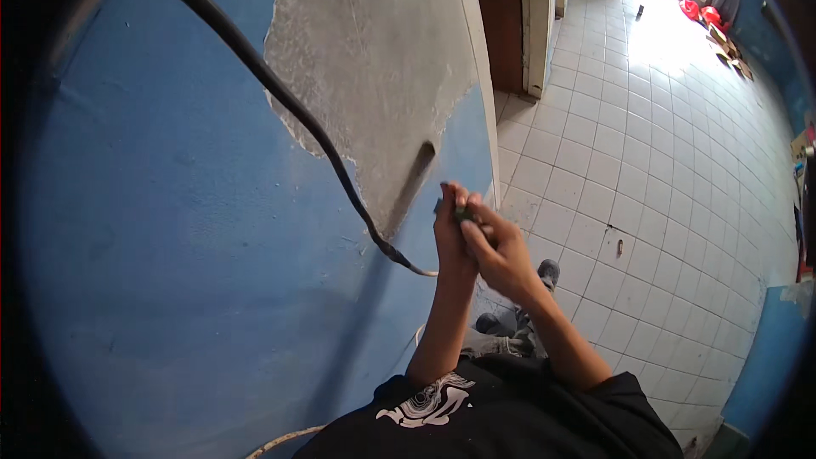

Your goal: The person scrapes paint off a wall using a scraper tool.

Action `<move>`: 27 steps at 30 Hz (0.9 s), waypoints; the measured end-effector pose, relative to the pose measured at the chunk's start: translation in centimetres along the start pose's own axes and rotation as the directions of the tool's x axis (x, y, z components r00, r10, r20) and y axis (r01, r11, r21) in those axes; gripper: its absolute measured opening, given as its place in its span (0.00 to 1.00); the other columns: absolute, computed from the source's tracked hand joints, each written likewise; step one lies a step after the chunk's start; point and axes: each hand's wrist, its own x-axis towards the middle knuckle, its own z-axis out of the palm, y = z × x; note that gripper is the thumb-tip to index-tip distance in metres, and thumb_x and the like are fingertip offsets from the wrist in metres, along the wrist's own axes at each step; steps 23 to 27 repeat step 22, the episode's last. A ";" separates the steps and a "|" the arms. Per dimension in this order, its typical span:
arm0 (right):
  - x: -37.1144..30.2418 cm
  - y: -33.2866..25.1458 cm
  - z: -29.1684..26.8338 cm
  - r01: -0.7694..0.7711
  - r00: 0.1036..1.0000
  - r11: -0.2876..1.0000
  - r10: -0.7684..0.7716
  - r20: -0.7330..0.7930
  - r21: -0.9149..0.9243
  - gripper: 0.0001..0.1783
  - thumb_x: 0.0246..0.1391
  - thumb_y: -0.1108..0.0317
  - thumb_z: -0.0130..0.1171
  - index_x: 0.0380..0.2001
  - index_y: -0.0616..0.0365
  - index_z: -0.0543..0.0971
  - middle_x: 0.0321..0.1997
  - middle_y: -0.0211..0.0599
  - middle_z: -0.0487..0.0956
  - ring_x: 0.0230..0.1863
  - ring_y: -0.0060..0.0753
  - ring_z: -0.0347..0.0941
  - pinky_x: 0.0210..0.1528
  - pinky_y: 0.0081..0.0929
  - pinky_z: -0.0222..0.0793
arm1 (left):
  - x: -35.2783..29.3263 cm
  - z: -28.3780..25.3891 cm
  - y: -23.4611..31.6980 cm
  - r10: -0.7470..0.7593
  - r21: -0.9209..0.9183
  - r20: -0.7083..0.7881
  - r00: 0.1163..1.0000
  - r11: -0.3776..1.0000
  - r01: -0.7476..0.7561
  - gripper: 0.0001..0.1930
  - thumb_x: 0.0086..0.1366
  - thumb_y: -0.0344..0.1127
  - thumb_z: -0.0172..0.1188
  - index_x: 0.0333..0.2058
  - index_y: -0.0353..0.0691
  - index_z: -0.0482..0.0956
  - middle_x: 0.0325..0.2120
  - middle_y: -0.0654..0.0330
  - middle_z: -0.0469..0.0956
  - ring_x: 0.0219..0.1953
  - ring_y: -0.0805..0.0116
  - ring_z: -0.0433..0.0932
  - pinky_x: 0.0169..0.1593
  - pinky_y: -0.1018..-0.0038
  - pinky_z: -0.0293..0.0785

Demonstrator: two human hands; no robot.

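Blue wall: a painted wall [170, 229] fills the left half of the view, and its edges bend because of the wide lens.
Bare patch: a big grey area of raw plaster [374, 68] shows where the blue paint is gone; it reaches from the top edge down to a point just left of the hands.
Slot: a short dark groove [422, 157] is cut in the plaster, just above the hands.
Black cable: a thick dark cable [280, 93] comes from the top left corner, runs down across the wall and ends beside the left wrist, where a thin pale end sticks out toward the wrist.
Left hand: the left hand [450, 234] is raised in front of the wall edge, fingers closed and narrow, pressed together with the other hand around a small thing.
Right hand: the right hand [501, 251] lies against the left one, fingers curled in; thumb and fingertips pinch the same small thing.
Held thing: a small dark green object [463, 214] sits between the fingertips of both hands, near the lower tip of the plaster patch; it is too small to tell what it is.
Floor: white square tiles [663, 170] cover the floor at the right, bright with sun at the far end.
Doorframe: a pale doorframe [537, 21] stands at the top, behind the wall corner.
Feet: grey shoes [548, 272] show under the forearms.
Clothing: a black shirt with a white print [510, 416] is at the lower edge.
Far end: red things [701, 13] lie on the tiles near the window.
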 end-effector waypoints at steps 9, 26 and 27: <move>-1.0 -0.8 -0.3 0.007 0.998 1.000 -0.006 0.056 -0.026 0.17 0.54 0.65 0.48 0.42 0.68 0.71 0.33 0.45 0.77 0.38 0.30 0.73 0.41 0.26 0.67 | -1.0 0.2 -0.5 0.111 -0.026 -0.113 0.987 0.993 -0.115 0.13 0.66 0.46 0.44 0.31 0.44 0.70 0.19 0.68 0.67 0.25 0.75 0.68 0.25 0.80 0.71; 3.6 -0.8 -2.2 -0.029 0.999 0.993 0.023 0.048 0.116 0.18 0.54 0.63 0.47 0.47 0.56 0.73 0.33 0.48 0.79 0.41 0.39 0.74 0.45 0.29 0.67 | 4.7 -0.3 -1.8 0.118 -0.042 -0.024 0.993 0.992 -0.119 0.12 0.66 0.43 0.47 0.28 0.43 0.69 0.19 0.66 0.66 0.27 0.74 0.65 0.29 0.83 0.65; 3.6 -0.8 -2.2 -0.029 0.999 0.993 0.023 0.048 0.116 0.18 0.54 0.63 0.47 0.47 0.56 0.73 0.33 0.48 0.79 0.41 0.39 0.74 0.45 0.29 0.67 | 4.7 -0.3 -1.8 0.118 -0.042 -0.024 0.993 0.992 -0.119 0.12 0.66 0.43 0.47 0.28 0.43 0.69 0.19 0.66 0.66 0.27 0.74 0.65 0.29 0.83 0.65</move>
